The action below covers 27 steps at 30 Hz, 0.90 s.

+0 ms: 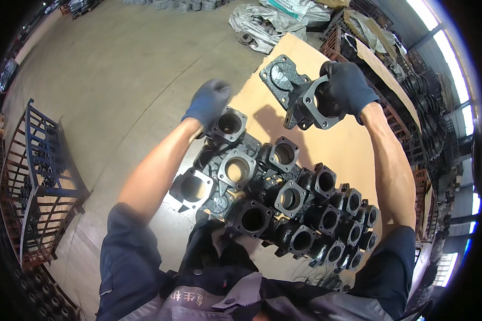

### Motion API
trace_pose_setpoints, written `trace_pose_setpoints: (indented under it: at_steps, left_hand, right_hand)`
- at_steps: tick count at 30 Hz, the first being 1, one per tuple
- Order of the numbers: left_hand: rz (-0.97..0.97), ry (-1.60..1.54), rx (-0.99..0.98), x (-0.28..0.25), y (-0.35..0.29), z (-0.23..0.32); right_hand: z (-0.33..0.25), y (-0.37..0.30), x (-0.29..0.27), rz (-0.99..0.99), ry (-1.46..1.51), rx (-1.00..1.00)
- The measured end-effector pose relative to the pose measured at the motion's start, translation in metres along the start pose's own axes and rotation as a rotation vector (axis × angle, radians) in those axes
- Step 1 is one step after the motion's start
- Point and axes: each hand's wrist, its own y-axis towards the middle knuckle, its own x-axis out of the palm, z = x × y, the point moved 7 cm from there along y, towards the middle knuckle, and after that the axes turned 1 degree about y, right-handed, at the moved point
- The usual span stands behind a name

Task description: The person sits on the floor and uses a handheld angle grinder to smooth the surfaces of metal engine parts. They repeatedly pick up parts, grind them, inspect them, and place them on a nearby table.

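My right hand (349, 85), in a dark glove, grips a black cast-metal housing (297, 93) with a square flange and round bore, lifted above a plywood sheet (337, 142). My left hand (208, 101), also gloved, hovers with fingers apart just above and left of another housing (228, 124). Several more of the same black castings (289, 206) stand in rows on the sheet below, bores facing up.
A blue and rust-coloured metal rack (40, 182) lies on the concrete floor (123, 69) at the left. Grey sacks (268, 21) lie at the back. Metal crates with dark parts (423, 107) line the right side.
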Motion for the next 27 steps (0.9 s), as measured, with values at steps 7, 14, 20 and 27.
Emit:
trace_pose_setpoints:
  at_steps: [7,14,20,27]
  left_hand:
    - [-0.286,-0.551,-0.457,0.058,0.002,-0.127]
    - [-0.254,-0.807,-0.572,0.076,-0.001,-0.141]
    - [-0.332,-0.836,-0.512,0.094,0.016,-0.162]
    - [-0.307,-0.652,-0.217,0.093,0.028,-0.143]
  right_hand:
    - [-0.002,0.044,0.057,-0.089,-0.167,-0.041]
    - [-0.009,0.081,0.161,-0.258,-0.096,-0.087]
    - [-0.022,0.093,0.199,-0.396,-0.034,-0.132]
    - [-0.021,0.097,0.235,-0.501,0.025,-0.118]
